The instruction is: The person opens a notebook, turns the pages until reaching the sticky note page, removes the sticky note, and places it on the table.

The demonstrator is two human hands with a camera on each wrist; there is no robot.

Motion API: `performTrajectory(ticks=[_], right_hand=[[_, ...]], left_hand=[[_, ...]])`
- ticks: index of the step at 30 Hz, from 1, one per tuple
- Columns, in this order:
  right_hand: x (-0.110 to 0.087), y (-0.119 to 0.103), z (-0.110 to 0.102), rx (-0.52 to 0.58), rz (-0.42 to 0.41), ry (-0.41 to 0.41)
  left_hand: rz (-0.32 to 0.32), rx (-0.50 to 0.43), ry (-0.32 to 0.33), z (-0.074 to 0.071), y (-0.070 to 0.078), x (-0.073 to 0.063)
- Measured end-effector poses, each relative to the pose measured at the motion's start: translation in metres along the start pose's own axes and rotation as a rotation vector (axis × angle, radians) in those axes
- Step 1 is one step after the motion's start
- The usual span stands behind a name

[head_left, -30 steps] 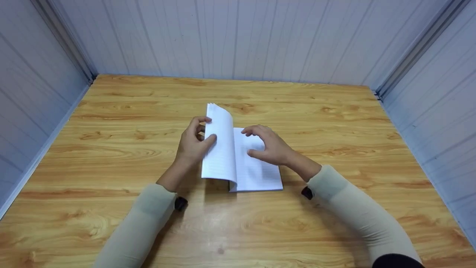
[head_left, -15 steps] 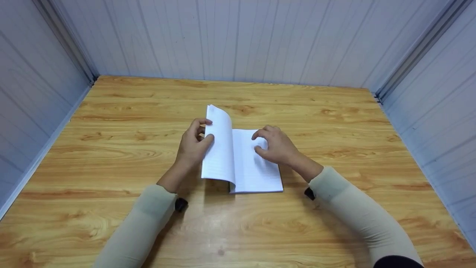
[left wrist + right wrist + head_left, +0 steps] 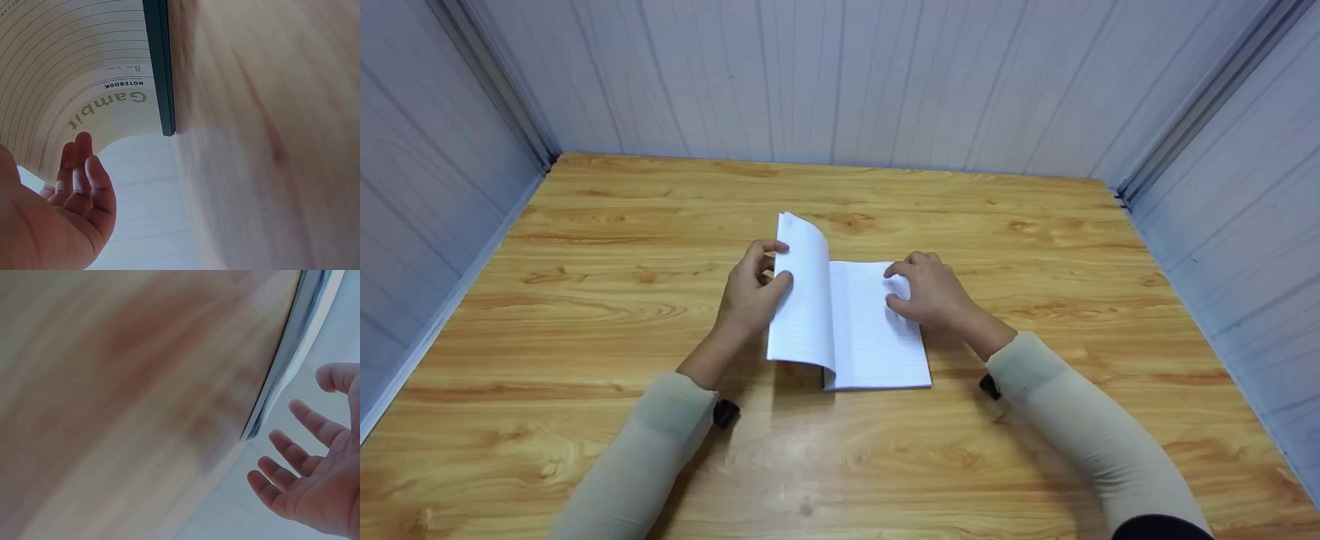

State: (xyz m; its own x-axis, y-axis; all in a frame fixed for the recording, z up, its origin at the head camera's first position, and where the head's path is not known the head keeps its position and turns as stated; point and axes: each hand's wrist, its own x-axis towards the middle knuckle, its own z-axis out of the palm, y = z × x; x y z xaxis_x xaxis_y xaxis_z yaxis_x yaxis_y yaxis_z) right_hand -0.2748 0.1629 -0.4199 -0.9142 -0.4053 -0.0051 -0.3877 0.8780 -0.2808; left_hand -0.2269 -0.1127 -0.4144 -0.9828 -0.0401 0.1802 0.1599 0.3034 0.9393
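A notebook [image 3: 877,352] lies open on the table, its ruled right-hand page facing up. My left hand [image 3: 750,289] pinches the turned pages [image 3: 802,300] at their outer edge, thumb in front, and they stand up in a curve. The left wrist view shows their other side, a cream cover [image 3: 107,39] printed "Gambit NOTEBOOK", beside a dark green spine [image 3: 160,67]. Over the outer part of the right-hand page hovers my right hand [image 3: 934,292], fingers loosely bent and holding nothing. The right wrist view shows those fingers [image 3: 289,453] apart from the page edges [image 3: 281,377].
The wood-grain table [image 3: 622,225] extends around the notebook on every side. Pale panelled walls [image 3: 810,82] enclose it at the back, left and right. A black device [image 3: 726,412] sits under the left cuff, and another black device [image 3: 990,386] under the right.
My right hand has moved right across the page, from near the inner fold toward the outer edge. My left hand keeps hold of the raised pages in about the same place.
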Motion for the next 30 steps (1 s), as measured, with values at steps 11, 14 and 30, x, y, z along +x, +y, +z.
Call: performTrajectory(ticks=[11,14,30], right_hand=[[0.0017,0.0073,0.0019,-0.118,0.087,-0.072],[0.0020,0.0080,0.0027,-0.133,0.105,-0.080],[0.0037,0.0080,0.0049,-0.143,0.146,-0.169]], left_hand=[[-0.009,0.015,0.002,0.0001,-0.0010,0.0000],[-0.008,0.009,0.001,-0.0003,-0.0005,-0.0001],[-0.010,0.028,0.002,-0.0006,0.0014,-0.0013]])
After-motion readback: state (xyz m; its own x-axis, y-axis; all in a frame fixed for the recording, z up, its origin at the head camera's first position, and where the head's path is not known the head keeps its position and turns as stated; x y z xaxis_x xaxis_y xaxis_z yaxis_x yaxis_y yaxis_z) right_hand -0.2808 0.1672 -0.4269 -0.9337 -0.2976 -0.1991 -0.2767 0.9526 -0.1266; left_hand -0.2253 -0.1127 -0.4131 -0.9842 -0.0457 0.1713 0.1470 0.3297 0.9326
